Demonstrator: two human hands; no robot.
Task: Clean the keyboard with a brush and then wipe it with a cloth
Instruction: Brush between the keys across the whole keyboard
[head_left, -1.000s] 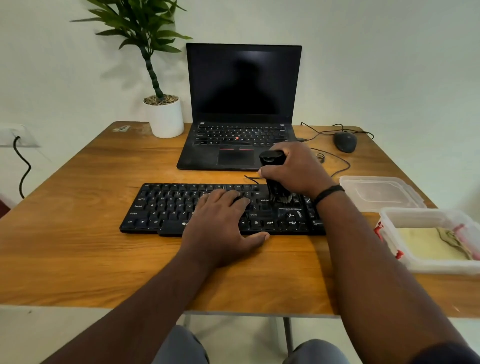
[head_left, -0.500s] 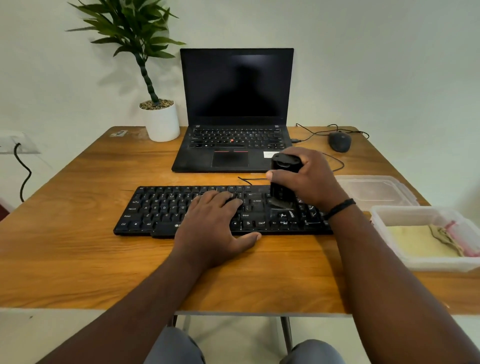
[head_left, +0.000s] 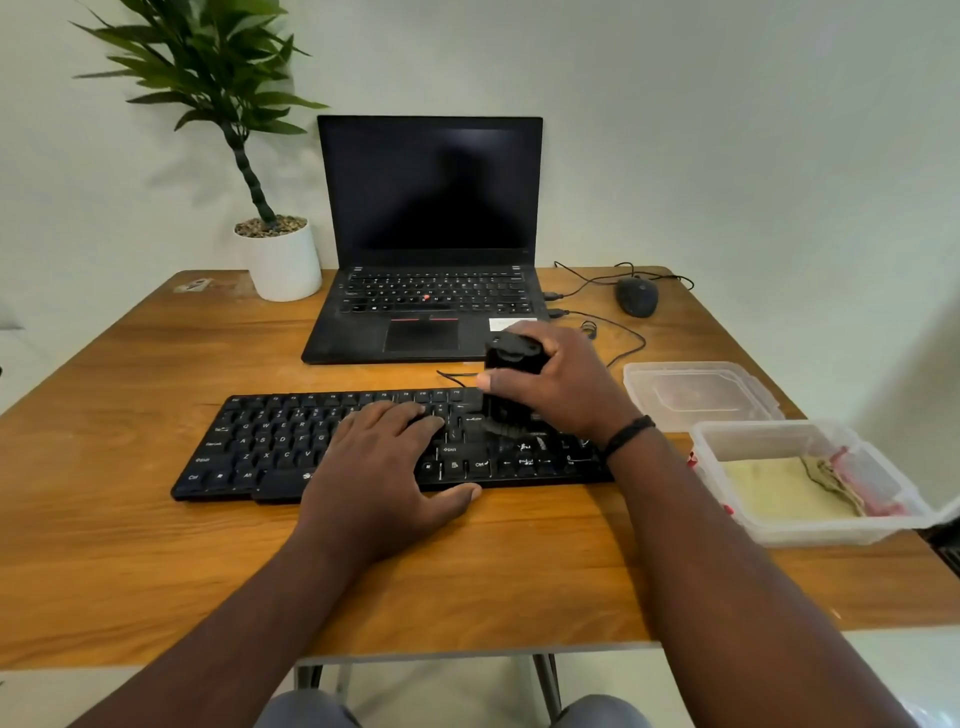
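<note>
- Your left hand (head_left: 387, 475) lay flat and relaxed, fingers straight on the middle keys and thumb on the table (head_left: 130, 545) at the front edge, steadying the black keyboard (head_left: 270, 447), which sat across the near half of the table.
- Your right hand (head_left: 566, 387) was wrapped around the black brush (head_left: 506, 387), held upright with its bristles down on the keys right of centre.
- The cloth (head_left: 779, 488) waited untouched in the open plastic container (head_left: 810, 530) by your right forearm; its lid (head_left: 696, 395) lay just behind.
- Risk, as I judged it: pressing too hard could have popped a key cap, and a wide sweep of your right elbow could have knocked the container off the table edge.
- Beyond, the laptop (head_left: 431, 234), mouse (head_left: 636, 296) and potted plant (head_left: 275, 249) stood at the back.
- Compared with a second earlier, the brush had shifted rightwards along the keyboard, while your left hand had stayed put.
</note>
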